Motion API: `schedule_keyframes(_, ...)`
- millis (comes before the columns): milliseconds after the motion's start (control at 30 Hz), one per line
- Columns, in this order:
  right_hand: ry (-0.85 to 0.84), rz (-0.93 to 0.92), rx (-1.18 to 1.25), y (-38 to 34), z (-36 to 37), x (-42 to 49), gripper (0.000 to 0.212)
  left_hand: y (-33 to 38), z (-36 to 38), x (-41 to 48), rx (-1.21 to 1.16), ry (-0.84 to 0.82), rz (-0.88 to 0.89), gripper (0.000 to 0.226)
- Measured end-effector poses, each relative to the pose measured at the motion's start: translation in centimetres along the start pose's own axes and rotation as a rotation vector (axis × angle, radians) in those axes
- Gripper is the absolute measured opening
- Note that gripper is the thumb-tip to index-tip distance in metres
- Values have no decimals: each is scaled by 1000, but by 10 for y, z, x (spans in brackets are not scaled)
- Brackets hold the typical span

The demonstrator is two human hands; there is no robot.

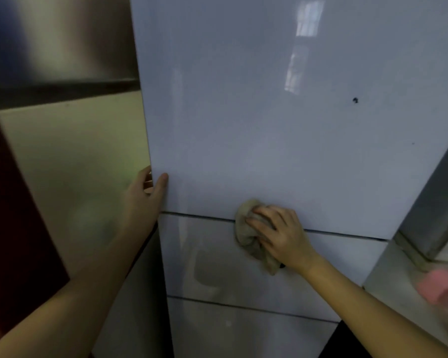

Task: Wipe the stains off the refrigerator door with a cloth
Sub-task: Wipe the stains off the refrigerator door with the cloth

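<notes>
A tall pale grey refrigerator door (269, 125) fills the middle of the head view. My right hand (282, 236) presses a crumpled beige cloth (246, 233) against it, right over the dark seam between the upper door and the drawer front below. My left hand (144, 195) grips the upper door's left edge, thumb on the front face and fingers wrapped behind. A small dark spot (355, 100) sits high on the right of the upper door. A fainter speck (413, 143) lies further right.
A second drawer front (243, 332) lies under a lower seam. Left of the fridge are a cream wall (75, 164), a steel surface above it and a dark red panel (13, 215). At the right, a ledge (398, 275) holds a pink object (440, 285).
</notes>
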State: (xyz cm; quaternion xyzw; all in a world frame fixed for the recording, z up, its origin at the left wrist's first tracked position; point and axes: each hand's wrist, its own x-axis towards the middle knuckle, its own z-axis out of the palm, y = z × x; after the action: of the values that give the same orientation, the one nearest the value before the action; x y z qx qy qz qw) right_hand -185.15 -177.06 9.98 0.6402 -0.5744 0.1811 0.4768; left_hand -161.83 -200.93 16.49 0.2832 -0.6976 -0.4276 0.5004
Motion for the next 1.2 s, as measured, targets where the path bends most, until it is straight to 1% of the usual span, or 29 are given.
schedule_keyframes(100, -15, -39, -1, -5, 8, 3, 43, -2, -6, 6, -4, -25, 3, 38)
schedule_keyframes(200, -17, -48, 3, -1, 3, 29, 43, 0, -13, 12, 15, -46, -15, 39)
schedule_keyframes(300, 57, 16, 0, 12, -12, 79, 42, 2, -16, 17, 9, -67, -39, 37)
schedule_keyframes(433, 155, 99, -47, 28, -34, 154, 38, -1, -11, 17, -54, -58, -56, 29)
schedule_keyframes(533, 205, 184, -39, 18, -29, 180, 42, -4, -11, 16, -62, -51, -40, 36)
schedule_keyframes(633, 155, 153, -2, -5, -8, 169, 45, -8, -12, 15, -53, -54, -13, 39)
schedule_keyframes(833, -39, -105, 38, -39, 33, 84, 43, -10, -11, 12, -22, -49, 26, 34)
schedule_keyframes(900, -82, -144, 33, -40, 35, 63, 43, -9, -11, 11, -19, -62, 32, 35)
schedule_keyframes(967, -76, -132, 24, -34, 28, 58, 44, -9, -12, 10, -27, -69, 33, 35)
schedule_keyframes(1033, -41, -79, 12, -25, 15, 62, 46, -8, -13, 10, -19, -81, 17, 36)
schedule_keyframes(1200, 53, 43, -54, 15, -31, 89, 37, 0, -10, 10, -39, -79, -30, 39)
